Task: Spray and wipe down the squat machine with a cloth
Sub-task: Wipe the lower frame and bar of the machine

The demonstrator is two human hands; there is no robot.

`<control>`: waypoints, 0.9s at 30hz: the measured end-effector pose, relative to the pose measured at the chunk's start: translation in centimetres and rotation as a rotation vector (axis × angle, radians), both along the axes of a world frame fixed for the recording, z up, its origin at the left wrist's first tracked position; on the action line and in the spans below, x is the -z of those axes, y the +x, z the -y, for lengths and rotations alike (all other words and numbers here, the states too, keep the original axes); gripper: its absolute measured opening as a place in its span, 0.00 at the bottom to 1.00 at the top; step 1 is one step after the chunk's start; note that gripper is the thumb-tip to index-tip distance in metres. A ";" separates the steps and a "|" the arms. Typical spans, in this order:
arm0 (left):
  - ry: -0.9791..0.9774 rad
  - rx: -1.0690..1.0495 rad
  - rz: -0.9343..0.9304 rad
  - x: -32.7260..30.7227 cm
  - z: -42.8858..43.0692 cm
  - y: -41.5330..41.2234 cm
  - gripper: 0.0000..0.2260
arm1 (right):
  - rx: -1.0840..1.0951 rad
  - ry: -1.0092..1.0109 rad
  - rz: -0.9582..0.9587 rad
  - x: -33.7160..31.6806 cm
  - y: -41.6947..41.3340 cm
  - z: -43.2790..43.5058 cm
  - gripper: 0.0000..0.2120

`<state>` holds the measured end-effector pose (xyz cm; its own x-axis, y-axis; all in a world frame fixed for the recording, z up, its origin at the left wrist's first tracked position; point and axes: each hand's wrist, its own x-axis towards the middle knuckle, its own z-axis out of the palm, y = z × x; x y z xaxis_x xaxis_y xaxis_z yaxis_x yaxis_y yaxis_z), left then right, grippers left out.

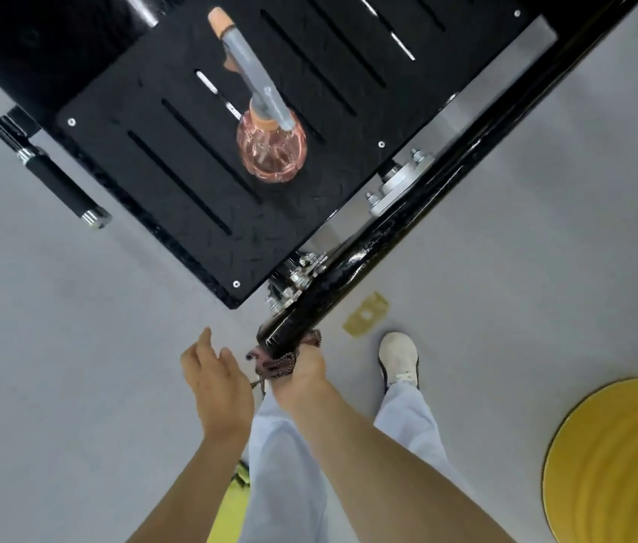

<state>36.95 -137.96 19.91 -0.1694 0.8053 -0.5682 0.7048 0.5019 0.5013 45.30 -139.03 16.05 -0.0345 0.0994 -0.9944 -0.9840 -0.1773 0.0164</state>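
- The right hand [305, 366] has its fingers curled tight round a dark patterned cloth [276, 364], pressing it over the near end of the machine's black frame tube [368, 248], just past the near corner of the footplate [176, 162]
- The left hand [217, 380] hovers beside it with fingers loose and spread, holding nothing and clear of the tube
- The pink spray bottle [270, 146] stands upright about mid-footplate, well apart from both hands
- The cloth sits at the very tip, so a pull toward the body would likely slide it off
- Threads dangle from the cloth, and I reckon the bolts [301, 272] just up the tube could snag them
- The bottle looks top-heavy, so a jolt to the footplate might topple it
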 end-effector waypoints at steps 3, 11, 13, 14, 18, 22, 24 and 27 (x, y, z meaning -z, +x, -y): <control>-0.109 -0.241 0.035 0.0 0.1 0.0 0.19 | 0.201 0.080 -0.055 0.4 -0.2 -0.5 0.20; -0.429 -0.500 0.294 2.1 -1.6 0.2 0.16 | 0.566 0.107 -0.229 1.9 -1.4 -0.7 0.22; -0.405 -0.516 0.284 2.4 -2.1 0.2 0.16 | 0.592 0.120 -0.279 1.6 -1.2 -0.4 0.22; -0.392 -0.527 0.279 2.4 -2.3 0.1 0.16 | 0.580 0.131 -0.310 1.1 -1.0 -0.3 0.24; -0.386 -0.517 0.263 1.5 -2.4 -0.6 0.16 | 0.490 0.141 -0.354 -1.7 -0.3 0.0 0.28; -0.396 -0.507 0.254 -0.7 -2.9 -1.3 0.17 | 0.469 0.056 -0.374 -4.4 0.3 -0.7 0.27; -0.391 -0.492 0.253 -2.5 -3.6 -1.3 0.17 | 0.506 -0.012 -0.342 -6.0 0.6 -1.5 0.21; -0.341 -0.436 0.263 -5.3 -5.6 -1.2 0.17 | 0.503 -0.082 -0.225 -7.6 0.2 -2.8 0.18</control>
<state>35.77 -132.41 25.19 -0.2614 0.4589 -0.8492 0.2725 0.8791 0.3911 45.51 -136.23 23.61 -0.2151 0.0808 -0.9732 -0.9176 0.3243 0.2297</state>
